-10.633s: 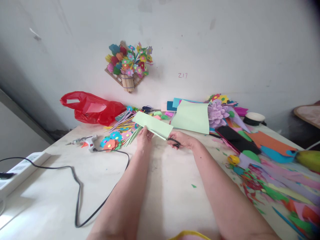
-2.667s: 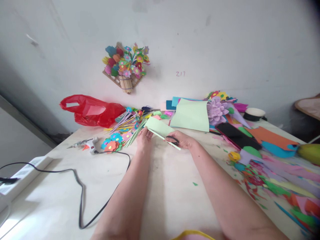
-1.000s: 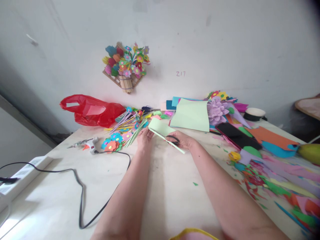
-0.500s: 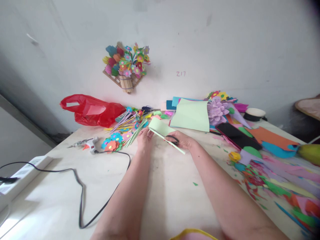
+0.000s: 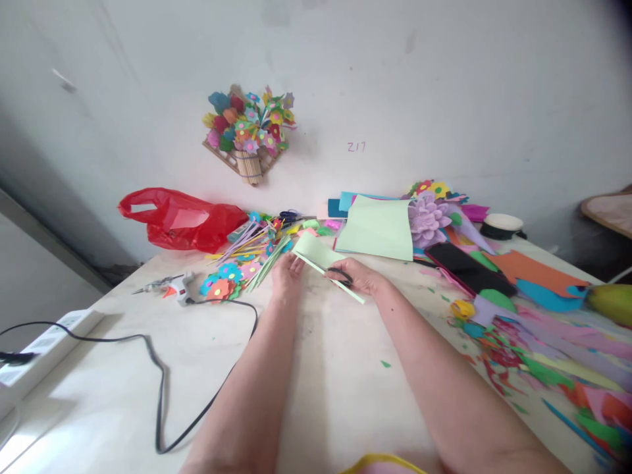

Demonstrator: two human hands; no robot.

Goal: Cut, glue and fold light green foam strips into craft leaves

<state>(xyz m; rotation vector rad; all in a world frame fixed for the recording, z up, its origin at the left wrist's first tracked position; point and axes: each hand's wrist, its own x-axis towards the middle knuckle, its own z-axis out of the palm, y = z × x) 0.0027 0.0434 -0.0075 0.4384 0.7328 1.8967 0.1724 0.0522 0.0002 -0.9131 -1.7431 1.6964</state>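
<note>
A pale green sheet is between my hands over the middle of the table. Its left end is pinched in my left hand, whose fingers are curled. My right hand is closed on dark-handled scissors at the sheet's near edge. A narrow pale green strip sticks out below the scissors toward the right. The scissor blades are mostly hidden by the sheet. Thin green strips lie just left of my left hand.
Paper flowers, a glue gun with a black cord and a red bag lie left. Behind is a larger green sheet. A phone and colourful scraps lie right.
The green sheet's raised part has tilted slightly and looks a little flatter. Both hands keep almost the same place and grip.
</note>
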